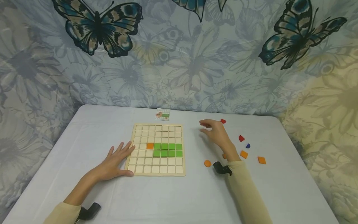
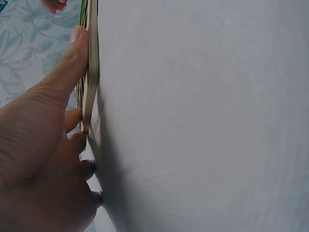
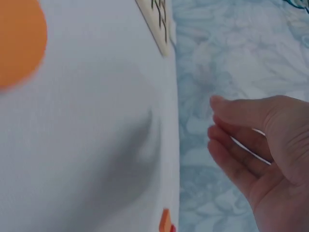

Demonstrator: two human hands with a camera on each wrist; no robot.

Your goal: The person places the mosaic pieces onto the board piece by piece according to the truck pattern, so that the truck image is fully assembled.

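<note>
Wooden grid board [image 1: 156, 150] lies flat mid-worktop [image 1: 173, 199], partly filled: one orange tile [image 1: 150, 146] and a block of green tiles [image 1: 167, 150] in its middle rows; left hand [image 1: 116, 161] rests open on the board's near-left corner, fingers spread, thumb along the front edge; right hand [image 1: 216, 132] hovers open and empty, fingers loosely extended, to the right of the board; loose pieces lie right of and behind that hand: red piece [image 1: 222, 121] just past the fingertips, second red piece [image 1: 241, 138], blue piece [image 1: 247, 145], orange squares [image 1: 244, 154], orange disc [image 1: 207, 163] near the wrist; right hand is far nearer to these; pattern card [image 1: 162, 114] sits beyond the board's far edge.
</note>
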